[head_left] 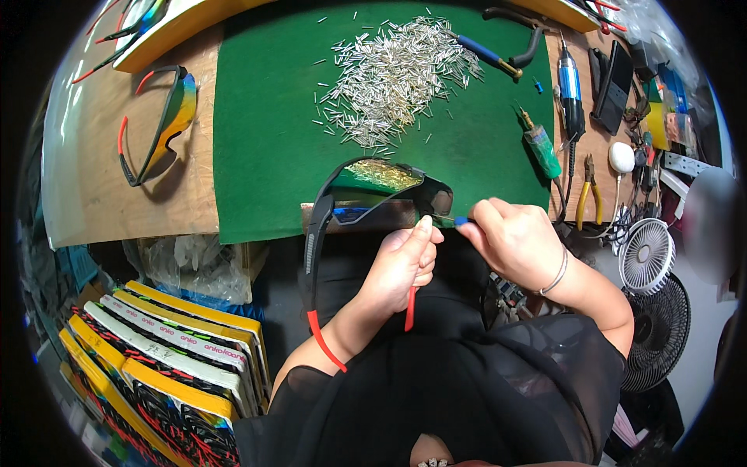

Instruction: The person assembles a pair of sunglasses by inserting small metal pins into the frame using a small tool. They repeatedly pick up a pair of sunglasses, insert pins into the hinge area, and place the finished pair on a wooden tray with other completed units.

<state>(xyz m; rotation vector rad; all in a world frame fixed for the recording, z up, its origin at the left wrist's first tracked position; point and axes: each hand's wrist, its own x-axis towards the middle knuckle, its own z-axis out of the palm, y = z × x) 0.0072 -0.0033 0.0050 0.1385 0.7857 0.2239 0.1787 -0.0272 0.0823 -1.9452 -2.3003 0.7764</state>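
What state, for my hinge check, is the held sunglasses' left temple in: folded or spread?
Spread: the left temple reaches back from the frame, red tip far behind.

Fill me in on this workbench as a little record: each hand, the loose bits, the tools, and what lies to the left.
Left hand: holds sunglasses near their right hinge
Right hand: pinches a thin blue-ended tool, pointed toward that hinge
Sunglasses: black frame, red-tipped arms
Loose bits: heap of small silvery pins on a green mat
Tools at right: green-handled tool, yellow-handled pliers
Left of mat: second sunglasses, orange-tinted lens
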